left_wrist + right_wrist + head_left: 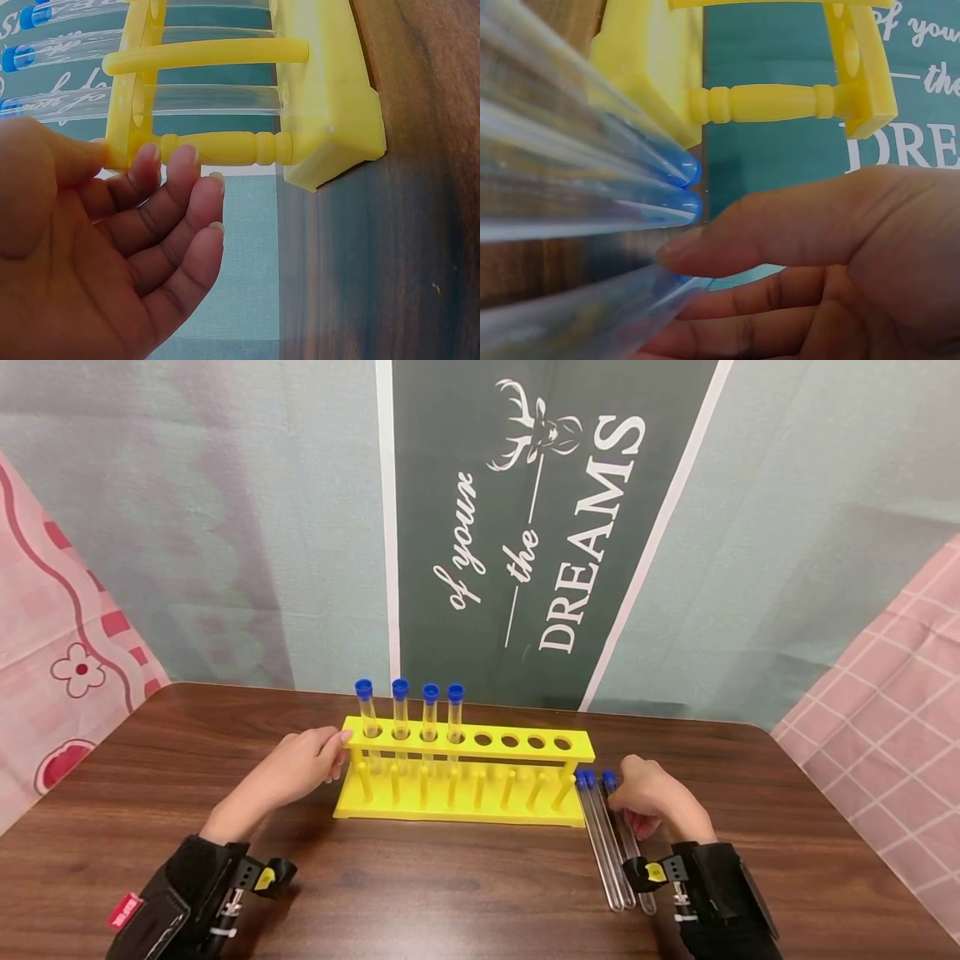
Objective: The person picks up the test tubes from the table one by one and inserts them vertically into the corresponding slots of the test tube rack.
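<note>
A yellow plastic rack (465,777) stands upright on the worktop (450,893), four blue-capped clear tubes (411,714) upright in its left holes, four right holes open. Three more blue-capped tubes (609,843) lie flat just beside its right end, caps toward the rack.
</note>
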A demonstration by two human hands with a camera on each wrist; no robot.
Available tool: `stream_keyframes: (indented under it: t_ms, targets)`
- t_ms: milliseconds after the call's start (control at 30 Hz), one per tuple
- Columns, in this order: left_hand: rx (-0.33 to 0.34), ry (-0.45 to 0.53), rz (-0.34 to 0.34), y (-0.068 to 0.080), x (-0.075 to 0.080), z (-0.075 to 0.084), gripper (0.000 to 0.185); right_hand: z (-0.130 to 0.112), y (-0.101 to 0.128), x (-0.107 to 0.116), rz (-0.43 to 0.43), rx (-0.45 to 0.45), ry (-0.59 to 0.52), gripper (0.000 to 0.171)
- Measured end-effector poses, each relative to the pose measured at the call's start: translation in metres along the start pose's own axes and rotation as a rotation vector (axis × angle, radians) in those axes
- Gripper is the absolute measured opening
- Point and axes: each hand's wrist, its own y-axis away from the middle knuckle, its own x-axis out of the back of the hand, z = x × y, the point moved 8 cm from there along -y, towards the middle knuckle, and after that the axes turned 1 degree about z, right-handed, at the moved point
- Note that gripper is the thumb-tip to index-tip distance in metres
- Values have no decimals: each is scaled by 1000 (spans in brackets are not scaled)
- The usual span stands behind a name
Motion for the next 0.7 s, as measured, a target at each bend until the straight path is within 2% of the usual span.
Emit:
stream_keyframes:
  t_ms: [400, 700]
  targets:
    - [-1, -8, -8, -1, 0, -1, 32, -14, 17, 21, 65, 80, 46, 20]
    - [7, -1, -15, -1, 0, -1, 31, -29, 30, 32, 121, 125, 42, 14]
